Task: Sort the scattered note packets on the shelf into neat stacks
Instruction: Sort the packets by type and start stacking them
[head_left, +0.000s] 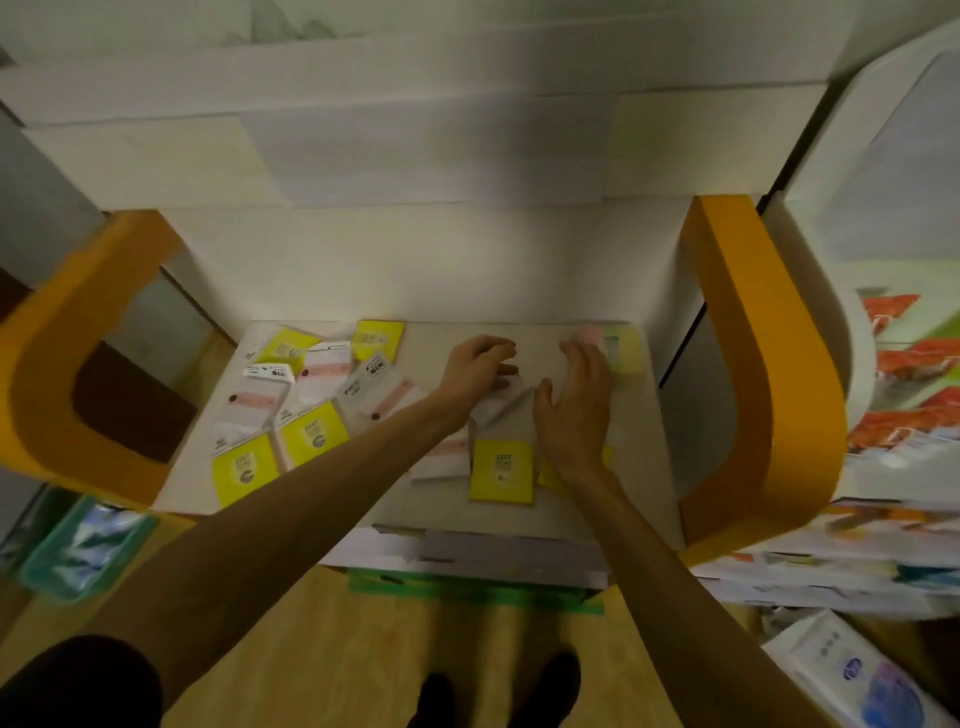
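Several note packets lie scattered on the pale shelf (524, 514): yellow ones (314, 434) and clear ones with pink strips (324, 370) crowd the left half. A yellow packet (503, 472) lies near the front middle. My left hand (475, 370) reaches over the shelf's middle, its curled fingers on a white packet (498, 408); whether it grips the packet is unclear. My right hand (576, 402) hovers beside it with relaxed, spread fingers. A blurred pastel pink, green and yellow packet (618, 347) lies at the back right, just past my right fingertips.
Orange curved side panels (748, 374) (57, 364) bound the shelf left and right. A white wall stands behind it. Below are stacked paper packs (467, 556), a teal bin (78, 545) at the left, and packaged goods (852, 675) at the right.
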